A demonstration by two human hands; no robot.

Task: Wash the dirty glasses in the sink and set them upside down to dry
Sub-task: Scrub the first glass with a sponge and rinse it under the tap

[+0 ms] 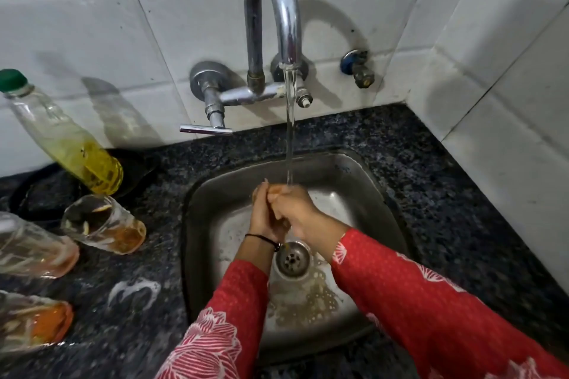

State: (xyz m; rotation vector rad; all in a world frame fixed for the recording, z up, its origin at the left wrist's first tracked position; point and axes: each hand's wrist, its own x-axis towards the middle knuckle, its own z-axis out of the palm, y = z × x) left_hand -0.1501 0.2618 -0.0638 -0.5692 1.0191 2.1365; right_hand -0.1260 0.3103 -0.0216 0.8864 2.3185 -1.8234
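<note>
Over the steel sink (363,169), my left hand (261,215) and my right hand (295,206) are closed together under the running water (290,132). They wrap what looks like a small glass (276,191). It is almost wholly hidden, and only an orange-tinted sliver shows between the fingers. Three dirty glasses with orange residue lie on their sides on the dark counter at the left: one nearest the sink (104,224), one behind it (34,246), one at the front (30,320).
The curved tap (271,9) rises from the tiled wall with its lever (206,130) at the left. Brownish foamy water pools by the drain (292,258). A green-capped bottle of yellow liquid (67,138) leans over a black dish (40,194). Foam (132,289) lies on the counter.
</note>
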